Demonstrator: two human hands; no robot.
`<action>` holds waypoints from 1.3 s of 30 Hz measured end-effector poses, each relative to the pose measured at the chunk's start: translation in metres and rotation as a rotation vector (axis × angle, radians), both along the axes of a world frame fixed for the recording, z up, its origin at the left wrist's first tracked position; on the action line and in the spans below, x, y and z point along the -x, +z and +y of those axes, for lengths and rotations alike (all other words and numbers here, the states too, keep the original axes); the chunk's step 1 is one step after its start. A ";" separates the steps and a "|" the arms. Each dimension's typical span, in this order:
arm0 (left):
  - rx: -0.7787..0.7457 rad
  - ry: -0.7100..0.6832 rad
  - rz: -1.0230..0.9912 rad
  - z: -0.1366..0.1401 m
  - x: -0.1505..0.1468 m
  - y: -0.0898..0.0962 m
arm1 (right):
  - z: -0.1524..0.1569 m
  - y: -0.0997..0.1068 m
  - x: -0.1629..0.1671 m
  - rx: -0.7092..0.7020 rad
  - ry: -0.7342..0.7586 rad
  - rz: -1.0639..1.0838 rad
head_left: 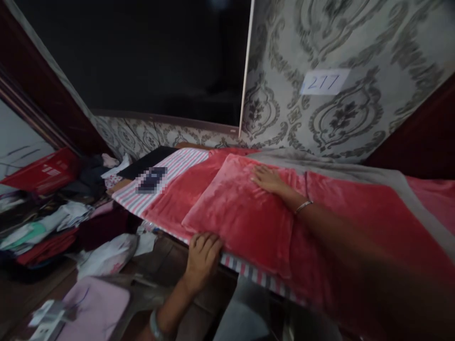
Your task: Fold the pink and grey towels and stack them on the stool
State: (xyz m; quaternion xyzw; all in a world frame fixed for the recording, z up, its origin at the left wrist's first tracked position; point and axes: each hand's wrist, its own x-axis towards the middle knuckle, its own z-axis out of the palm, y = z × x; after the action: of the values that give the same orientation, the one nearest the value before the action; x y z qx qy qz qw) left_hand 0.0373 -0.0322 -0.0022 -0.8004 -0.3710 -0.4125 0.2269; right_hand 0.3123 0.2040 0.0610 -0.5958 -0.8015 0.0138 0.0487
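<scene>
A square, folded-looking piece of red plush fabric (245, 222) lies on a longer spread of red plush cloth (341, 213). At its near edge my left hand (204, 260) curls its fingers over the border, the thumb hidden from view. My right hand (268, 180) rests on the far part of the plush piece, palm down with fingers stretched out. Under the red layers a striped cloth (131, 196) covers the board or table. Grey fabric (355, 166) runs along the far side.
A dark pixelated item (152, 180) lies on the striped cloth. Behind hangs a large black screen (142, 57), beside a paper marked 277 (325, 82). Clothes (46, 232) are piled at left, with a red bag (42, 168). A pink padded seat (95, 303) stands nearby.
</scene>
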 end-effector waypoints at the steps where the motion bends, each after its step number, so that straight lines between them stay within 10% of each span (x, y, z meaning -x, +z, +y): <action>1: 0.016 0.005 0.018 0.000 -0.001 0.001 | -0.001 -0.002 -0.007 0.006 -0.053 0.001; 16: 0.081 0.066 0.171 -0.002 -0.008 0.010 | -0.023 0.002 -0.083 0.024 -0.329 0.163; 25: 0.129 -0.063 0.204 0.001 -0.020 0.006 | -0.010 0.006 -0.075 0.003 -0.685 0.251; 39: 0.101 -0.241 0.172 0.001 -0.073 0.010 | 0.010 -0.013 -0.084 -0.213 -0.525 0.541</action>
State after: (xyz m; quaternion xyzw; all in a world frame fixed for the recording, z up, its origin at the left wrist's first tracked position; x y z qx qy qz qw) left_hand 0.1107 -0.0310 0.0077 -0.8818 -0.2719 -0.3476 0.1664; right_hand 0.3959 0.2139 0.0477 -0.7470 -0.5770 0.0744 0.3216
